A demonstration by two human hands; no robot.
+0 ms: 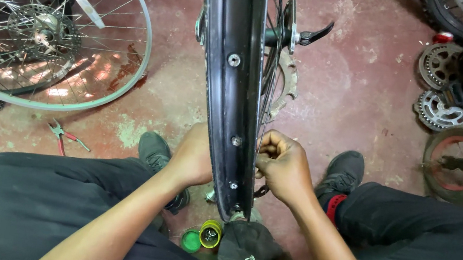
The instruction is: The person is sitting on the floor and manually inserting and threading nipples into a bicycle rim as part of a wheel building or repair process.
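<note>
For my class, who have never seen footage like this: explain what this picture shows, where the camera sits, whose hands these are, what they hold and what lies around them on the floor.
The picture comes from a camera worn on a person's head, looking down at their own lap, arms and shoes. The person sits on a reddish concrete floor.

Upright between the knees stands a black bicycle rim, seen edge-on, with thin spokes. The left hand steadies the rim from one side. The right hand is closed around something small at the spokes; what it pinches is too hidden to tell.

On the floor: a silver spoked wheel at the upper left, red-handled pliers, a small green lid and a yellow-rimmed tin near the lap, toothed chain sprockets and a small red-centred wheel at the right.
</note>
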